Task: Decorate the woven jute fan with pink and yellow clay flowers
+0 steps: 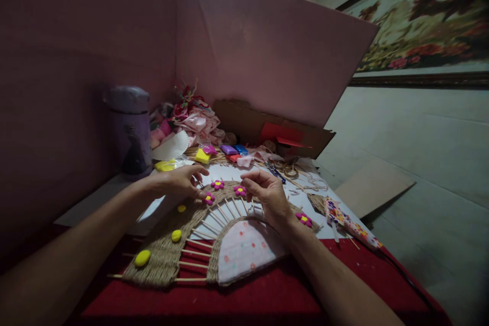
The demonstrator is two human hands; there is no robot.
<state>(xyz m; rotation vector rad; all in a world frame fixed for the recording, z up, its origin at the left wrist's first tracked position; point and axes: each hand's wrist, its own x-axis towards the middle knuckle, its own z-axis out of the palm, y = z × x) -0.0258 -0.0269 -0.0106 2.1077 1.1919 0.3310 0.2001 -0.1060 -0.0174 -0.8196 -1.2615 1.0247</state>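
A half-round fan (168,244) woven of twine over thin sticks lies in front of me, its inner half-circle covered in pale flower-dotted cloth (250,249). Along the woven band sit magenta clay flowers with yellow centres, and several plain yellow clay pieces (176,235) lie on its left part. My left hand (185,181) is over the upper band, fingers apart, its thumb against one clay flower (208,198). Beside another clay flower (240,191), my right hand (267,196) has thumb and forefinger pinched together; anything between them is too small to make out.
A purple bottle (132,132) stands at the back left near crumpled pink cloth (200,122). Bagged clay packets (229,150), scissors (275,172) and tape (290,170) lie behind the fan. A flower-patterned tool with a cord (349,224) rests at the right edge.
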